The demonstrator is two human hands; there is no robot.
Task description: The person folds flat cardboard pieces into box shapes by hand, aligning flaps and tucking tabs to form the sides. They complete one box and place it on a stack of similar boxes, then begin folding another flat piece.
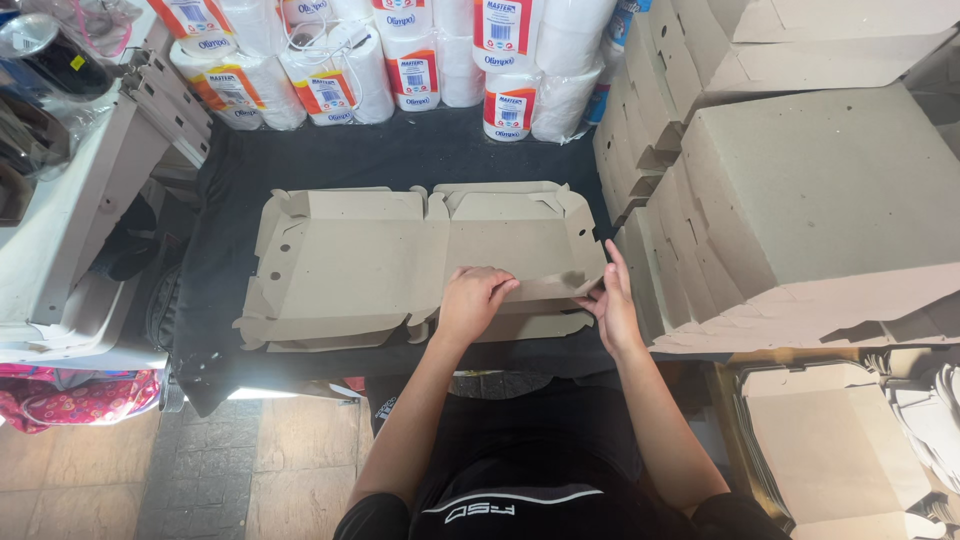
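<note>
A flat grey cardboard box blank (350,265) lies spread on a black cloth-covered table (400,155). My left hand (472,300) presses down on the near flap of its right half, fingers curled over the fold. At the blank's right edge my right hand (612,300) holds the side flap with fingers stretched out along it. The near flap is partly folded up between my two hands.
Stacks of folded cardboard boxes (800,190) crowd the right side. Rolls of paper in plastic packs (400,60) line the back. A white shelf unit (70,200) stands at the left. More flat blanks (830,440) sit low at the right, above a tiled floor (280,460).
</note>
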